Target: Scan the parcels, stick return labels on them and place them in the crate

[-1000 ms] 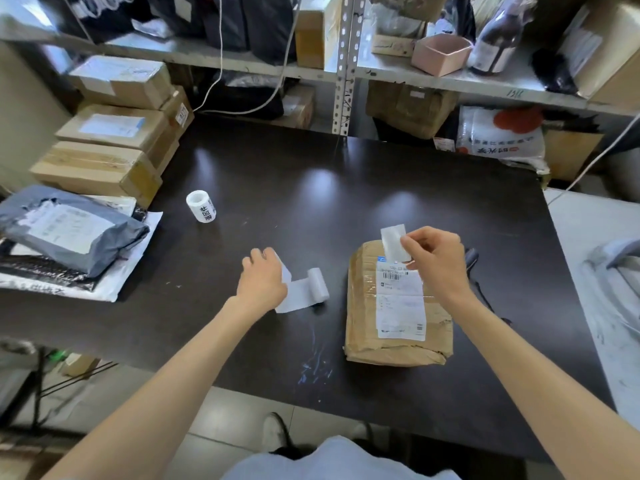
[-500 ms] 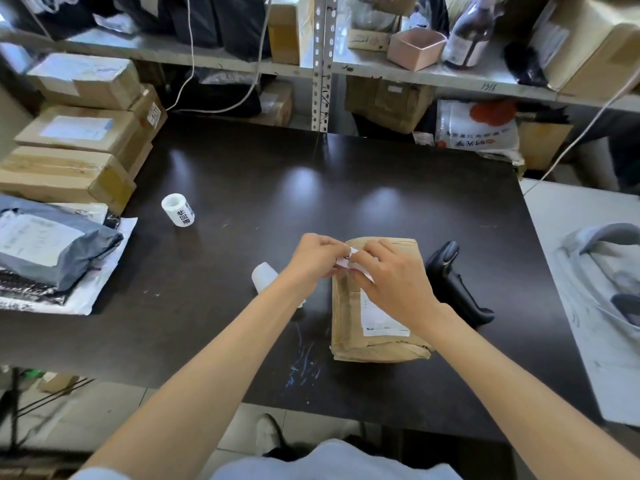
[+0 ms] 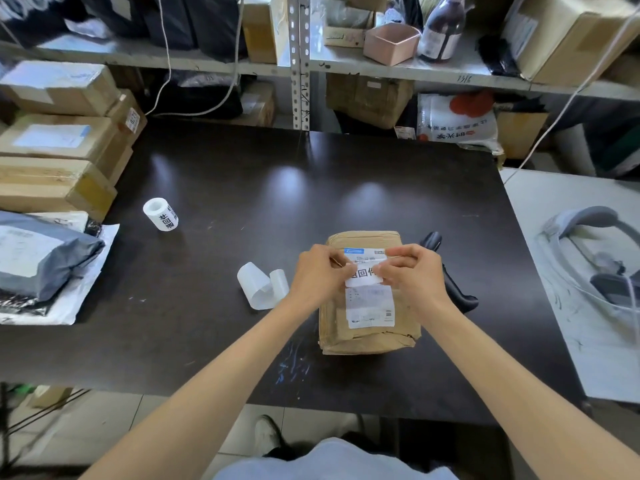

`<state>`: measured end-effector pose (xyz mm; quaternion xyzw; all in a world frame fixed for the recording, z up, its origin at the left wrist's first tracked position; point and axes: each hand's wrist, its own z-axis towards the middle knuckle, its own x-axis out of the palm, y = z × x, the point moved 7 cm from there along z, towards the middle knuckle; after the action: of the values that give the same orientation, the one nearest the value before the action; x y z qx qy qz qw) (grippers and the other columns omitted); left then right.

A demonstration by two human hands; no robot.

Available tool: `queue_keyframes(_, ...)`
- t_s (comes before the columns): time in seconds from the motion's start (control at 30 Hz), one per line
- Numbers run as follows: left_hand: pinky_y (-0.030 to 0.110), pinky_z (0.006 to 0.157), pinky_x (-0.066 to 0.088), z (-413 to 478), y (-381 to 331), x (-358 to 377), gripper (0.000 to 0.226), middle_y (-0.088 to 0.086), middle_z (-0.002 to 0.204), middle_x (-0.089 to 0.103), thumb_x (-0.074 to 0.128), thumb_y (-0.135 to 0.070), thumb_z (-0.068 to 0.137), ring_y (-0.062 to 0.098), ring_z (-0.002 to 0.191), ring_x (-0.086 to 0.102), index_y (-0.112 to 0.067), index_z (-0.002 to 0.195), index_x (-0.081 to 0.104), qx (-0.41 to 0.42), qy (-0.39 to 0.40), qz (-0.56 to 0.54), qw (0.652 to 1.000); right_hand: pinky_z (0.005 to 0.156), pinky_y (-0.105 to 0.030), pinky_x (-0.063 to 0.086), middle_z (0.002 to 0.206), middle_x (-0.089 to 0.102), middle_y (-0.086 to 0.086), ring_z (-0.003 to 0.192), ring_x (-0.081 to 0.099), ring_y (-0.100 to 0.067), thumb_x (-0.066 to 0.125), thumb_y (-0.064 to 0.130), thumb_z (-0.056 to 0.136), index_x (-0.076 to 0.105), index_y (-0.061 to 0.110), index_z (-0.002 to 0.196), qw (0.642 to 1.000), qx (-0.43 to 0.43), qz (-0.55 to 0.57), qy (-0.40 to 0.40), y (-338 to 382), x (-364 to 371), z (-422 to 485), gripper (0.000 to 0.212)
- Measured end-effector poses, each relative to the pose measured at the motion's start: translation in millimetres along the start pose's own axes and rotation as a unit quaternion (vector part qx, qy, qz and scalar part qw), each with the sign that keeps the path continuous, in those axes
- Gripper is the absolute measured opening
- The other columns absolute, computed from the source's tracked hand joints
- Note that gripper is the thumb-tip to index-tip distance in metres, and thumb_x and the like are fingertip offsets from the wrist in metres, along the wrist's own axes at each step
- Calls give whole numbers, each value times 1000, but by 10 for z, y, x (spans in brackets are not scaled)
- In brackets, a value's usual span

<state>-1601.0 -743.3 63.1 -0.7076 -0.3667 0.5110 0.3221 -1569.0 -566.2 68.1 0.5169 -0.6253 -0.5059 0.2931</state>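
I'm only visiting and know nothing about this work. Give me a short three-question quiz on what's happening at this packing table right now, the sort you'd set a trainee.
1. True or false: the black scanner lies to the right of the brown parcel.
2. What do the left hand and the right hand pinch between them?
A. the return label
B. the scanner
C. a pair of scissors
3. Fill in: the parcel rests on the dark ____.

Key
1. True.
2. A. Both hands hold it just above the parcel's top.
3. table.
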Motion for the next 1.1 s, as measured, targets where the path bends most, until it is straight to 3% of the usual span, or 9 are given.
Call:
queue_keyframes(0.13,15,56,36,-109,-88,93,5,-14,68,60,71,-28,84,2,65,56,-23,82,71,69,-27,108,991,69,-34,60,71,72,-4,67,71,-14,77,-5,70,64,10,93,997,-27,-67,-30,-86,-133,-82,31)
queue_keyframes(0.33,35,72,57,-197,18,301,12,-6,80,63,71,-29,83,16,77,63,-22,84,61,74,-18,167,983,62,-11,50,73,67,4,67,64,-6,76,2,75,61,18,90,973,-117,-197,-28,-183,-77,-244,27)
queue_keyframes(0.43,31,68,50,-184,61,274,43,-4,94,55,77,-44,73,17,85,56,-21,96,50,67,-61,239,967,67,-18,48,86,63,4,81,57,-10,77,7,74,59,17,98,949,-160,-267,-43,-166,-42,-271,31)
queue_keyframes(0.53,24,78,39,-177,126,211,83,4,119,40,81,-54,65,20,109,41,-13,122,37,36,-104,273,956,85,-25,36,113,48,3,108,39,-17,85,24,66,50,16,120,925,-133,-343,-90,-220,-139,-166,65)
queue_keyframes(0.63,35,95,43,-140,356,322,96,11,140,34,76,-51,74,27,129,38,-8,141,22,-130,8,145,981,93,-34,45,127,50,1,118,45,-20,84,29,68,39,14,135,964,25,-264,-31,-465,-189,-39,82)
queue_keyframes(0.73,40,90,45,-153,451,415,93,7,143,43,73,-40,83,29,129,47,-11,146,12,-249,75,-36,965,80,-30,54,120,66,2,103,63,-13,77,22,77,51,17,128,982,78,-168,37,-628,-102,-6,57)
queue_keyframes(0.9,37,86,51,-85,370,349,81,1,123,56,75,-31,81,24,112,58,-11,138,21,-220,65,-87,969,60,-17,46,103,66,13,89,63,-2,76,25,76,55,24,114,989,23,-145,4,-500,-109,-73,44)
queue_keyframes(1.0,37,86,52,12,129,310,79,3,127,57,77,-32,78,25,114,59,-11,134,25,-159,85,-84,980,63,-20,52,99,66,13,87,64,-2,78,25,73,54,24,110,993,2,-106,-46,-314,-246,-162,44)
queue_keyframes(1.1,37,83,52,76,-224,395,71,2,127,55,79,-35,76,23,111,60,-16,123,29,-78,130,-45,987,52,-8,47,95,67,15,79,64,5,79,27,72,53,26,109,990,-5,-67,-121,-160,-520,-357,45)
